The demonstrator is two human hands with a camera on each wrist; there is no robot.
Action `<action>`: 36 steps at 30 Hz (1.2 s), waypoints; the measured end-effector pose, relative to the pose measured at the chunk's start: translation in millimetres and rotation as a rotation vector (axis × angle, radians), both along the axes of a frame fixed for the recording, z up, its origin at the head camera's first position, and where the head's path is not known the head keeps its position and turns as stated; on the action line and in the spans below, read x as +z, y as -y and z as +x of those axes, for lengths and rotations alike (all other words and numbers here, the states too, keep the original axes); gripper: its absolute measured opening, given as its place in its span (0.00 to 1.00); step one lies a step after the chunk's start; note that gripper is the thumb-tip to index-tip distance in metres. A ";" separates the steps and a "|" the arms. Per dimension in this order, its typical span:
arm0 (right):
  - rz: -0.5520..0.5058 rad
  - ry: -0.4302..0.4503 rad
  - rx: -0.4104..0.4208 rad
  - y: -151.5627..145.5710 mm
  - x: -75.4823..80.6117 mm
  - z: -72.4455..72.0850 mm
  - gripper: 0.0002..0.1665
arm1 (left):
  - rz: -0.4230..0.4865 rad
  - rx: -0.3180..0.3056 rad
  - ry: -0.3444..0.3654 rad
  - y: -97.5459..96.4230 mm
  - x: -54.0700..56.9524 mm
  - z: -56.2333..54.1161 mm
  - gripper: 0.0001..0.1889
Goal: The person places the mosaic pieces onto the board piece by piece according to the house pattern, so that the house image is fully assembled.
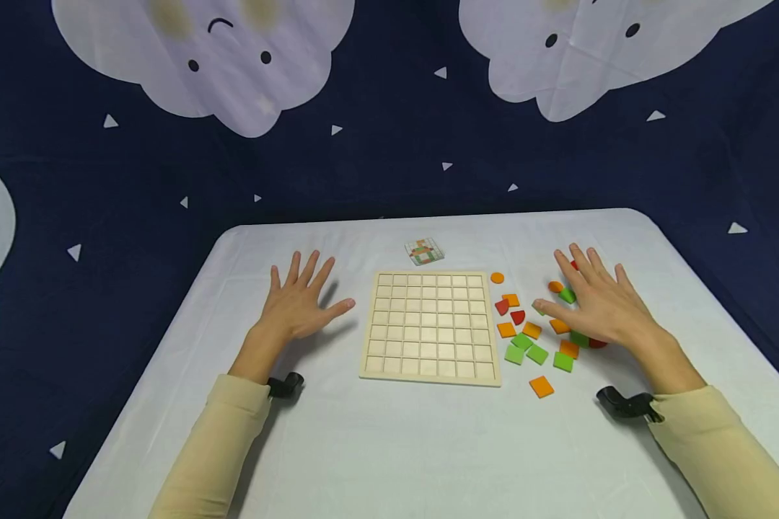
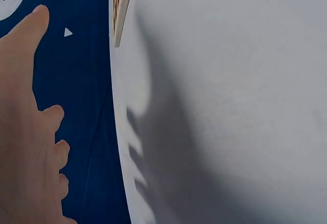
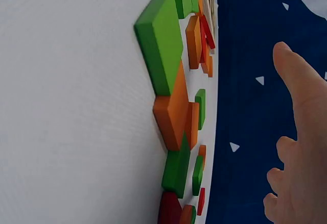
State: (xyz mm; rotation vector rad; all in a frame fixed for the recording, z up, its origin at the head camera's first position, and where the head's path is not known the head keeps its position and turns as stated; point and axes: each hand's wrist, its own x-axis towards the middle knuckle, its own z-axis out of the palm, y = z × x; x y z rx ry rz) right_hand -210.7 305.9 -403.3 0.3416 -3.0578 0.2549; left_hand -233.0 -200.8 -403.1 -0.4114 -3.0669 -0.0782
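My left hand [image 1: 296,305] hovers over the white table to the left of the wooden grid board [image 1: 430,383], fingers spread and nothing in them. Its shadow falls on the cloth below in the left wrist view. To the right, my right hand [image 1: 600,303] is held spread above a scatter of flat coloured pieces, covering some of them. Among these are a green square [image 3: 161,43], an orange square [image 1: 542,387], an orange disc [image 1: 497,277] and a red rounded piece [image 1: 518,317]. The square cells of the board hold no pieces.
Behind the board lies a small patterned card [image 1: 425,251] with a coloured design. A white cloth covers the table [image 1: 389,454]. Beyond its far edge hangs a dark blue backdrop [image 1: 389,173] with clouds and small triangles. Black wrist cameras sit on both wrists.
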 end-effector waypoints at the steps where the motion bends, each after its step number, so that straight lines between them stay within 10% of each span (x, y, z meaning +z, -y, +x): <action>1: 0.001 -0.002 0.001 0.2 -0.1 0.3 0.61 | 0.000 0.000 -0.003 0.1 -0.1 0.6 0.52; 14: -0.049 0.001 0.004 -1.9 7.3 3.8 0.57 | 0.053 0.001 -0.004 0.6 0.3 1.6 0.52; 25: -0.219 0.058 0.065 -1.7 7.6 1.6 0.32 | 0.455 -0.076 0.166 -10.0 -13.3 4.8 0.46; 36: -0.213 0.142 0.016 6.3 -8.0 -10.6 0.27 | 0.457 -0.192 0.125 -25.3 -36.8 14.7 0.43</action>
